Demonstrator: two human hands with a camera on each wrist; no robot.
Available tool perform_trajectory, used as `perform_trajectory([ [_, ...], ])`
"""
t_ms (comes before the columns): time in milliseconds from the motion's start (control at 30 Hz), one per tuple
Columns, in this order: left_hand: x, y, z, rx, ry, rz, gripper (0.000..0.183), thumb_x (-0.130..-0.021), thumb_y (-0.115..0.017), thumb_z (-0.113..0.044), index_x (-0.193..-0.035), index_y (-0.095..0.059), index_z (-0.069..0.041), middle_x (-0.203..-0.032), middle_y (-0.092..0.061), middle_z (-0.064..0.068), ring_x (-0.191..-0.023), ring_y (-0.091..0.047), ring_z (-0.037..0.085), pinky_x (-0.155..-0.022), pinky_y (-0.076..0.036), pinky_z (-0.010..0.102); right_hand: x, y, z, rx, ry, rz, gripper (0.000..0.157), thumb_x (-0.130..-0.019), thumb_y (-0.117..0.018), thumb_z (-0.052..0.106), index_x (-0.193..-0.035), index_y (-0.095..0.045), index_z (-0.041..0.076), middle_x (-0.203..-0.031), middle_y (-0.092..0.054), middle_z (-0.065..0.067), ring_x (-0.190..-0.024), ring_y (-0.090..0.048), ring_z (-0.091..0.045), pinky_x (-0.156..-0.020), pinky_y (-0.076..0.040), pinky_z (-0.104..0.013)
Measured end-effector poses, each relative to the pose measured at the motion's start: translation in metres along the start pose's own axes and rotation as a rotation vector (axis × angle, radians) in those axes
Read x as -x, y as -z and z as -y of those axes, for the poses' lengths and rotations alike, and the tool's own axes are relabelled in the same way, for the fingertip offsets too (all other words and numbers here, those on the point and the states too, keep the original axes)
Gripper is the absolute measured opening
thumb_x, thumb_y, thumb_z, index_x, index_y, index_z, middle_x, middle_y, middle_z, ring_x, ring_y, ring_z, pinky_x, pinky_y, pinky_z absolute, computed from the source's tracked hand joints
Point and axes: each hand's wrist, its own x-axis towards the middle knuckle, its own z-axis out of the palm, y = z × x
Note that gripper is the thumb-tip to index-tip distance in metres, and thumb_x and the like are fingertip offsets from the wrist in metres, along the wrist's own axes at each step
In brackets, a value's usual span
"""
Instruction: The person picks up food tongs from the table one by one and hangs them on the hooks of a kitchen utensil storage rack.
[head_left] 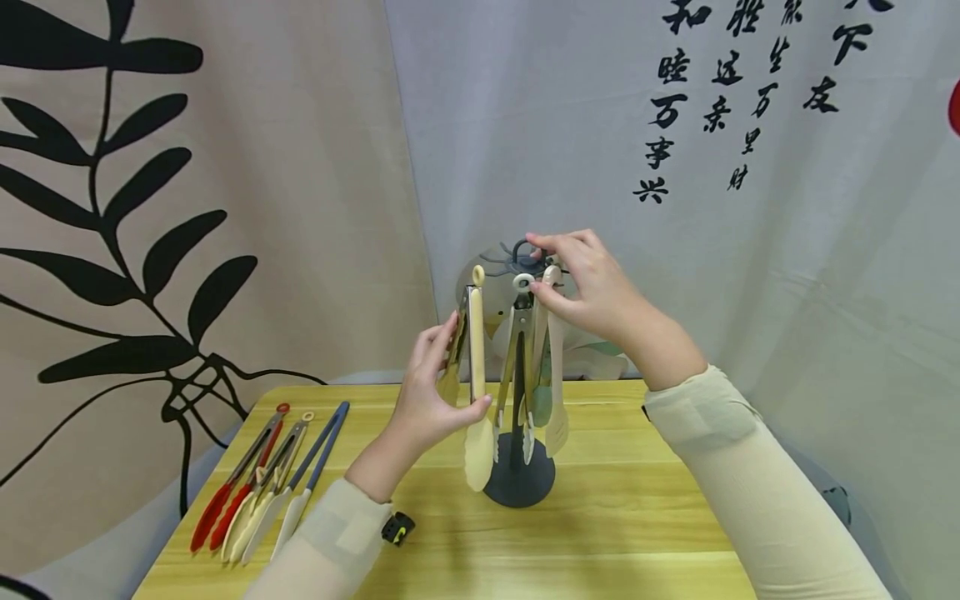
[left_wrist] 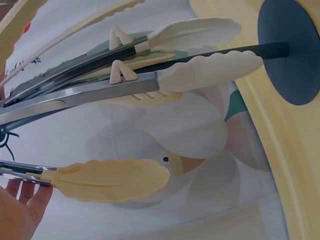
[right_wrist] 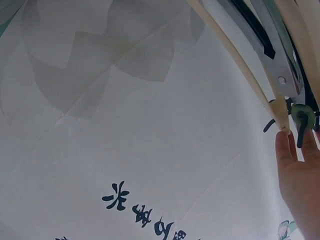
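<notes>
A dark tong stand has several tongs hanging from its top hooks. At its left hang yellow tongs with their two arms spread apart. My left hand holds these tongs, fingers on the far arm and thumb by the near one. In the left wrist view its fingertips touch the metal just above one yellow head. My right hand grips the top of the stand, index finger at the loop and thumb by a pale ring. White-headed tongs and pale pink tongs hang beside.
At the left of the wooden table lie red tongs, cream tongs and blue-handled tongs, side by side. A printed curtain hangs behind the table.
</notes>
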Motion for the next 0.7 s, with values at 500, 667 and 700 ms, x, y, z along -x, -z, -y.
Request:
perform_trajectory([
  [500, -0.0047, -0.0049, -0.0047, -0.017, -0.018, 0.01, 0.106, -0.063, -0.08, -0.033, -0.152, -0.023, -0.022, -0.132, -0.041, 0.008, -0.114, -0.044, 0.021, -0.086, -0.047, 0.039, 0.0005, -0.0004, 0.0011, 0.002, -0.004, -0.002, 0.051, -0.089, -0.061, 0.026, -0.138, -0.048, 0.014, -0.117, -0.06, 0.0, -0.117, -0.043, -0.023, -0.094, -0.04, -0.043],
  [667, -0.0048, -0.0063, -0.0062, -0.024, -0.014, 0.022, 0.106, -0.063, -0.08, -0.033, -0.152, -0.023, -0.019, -0.131, -0.04, 0.008, -0.115, -0.044, 0.024, -0.087, -0.047, 0.041, 0.0006, -0.0002, 0.0014, -0.001, -0.004, -0.003, 0.051, -0.089, -0.061, 0.026, -0.138, -0.048, 0.014, -0.117, -0.06, 0.0, -0.116, -0.043, -0.022, -0.093, -0.04, -0.043],
  [700, -0.0048, -0.0062, -0.0065, -0.023, -0.011, 0.025, 0.106, -0.063, -0.08, -0.033, -0.152, -0.022, -0.021, -0.131, -0.04, 0.008, -0.115, -0.044, 0.023, -0.087, -0.047, 0.041, 0.0005, 0.0, 0.0018, -0.001, -0.004, -0.003, 0.051, -0.089, -0.061, 0.026, -0.138, -0.048, 0.014, -0.117, -0.06, 0.0, -0.116, -0.043, -0.022, -0.093, -0.039, -0.043],
])
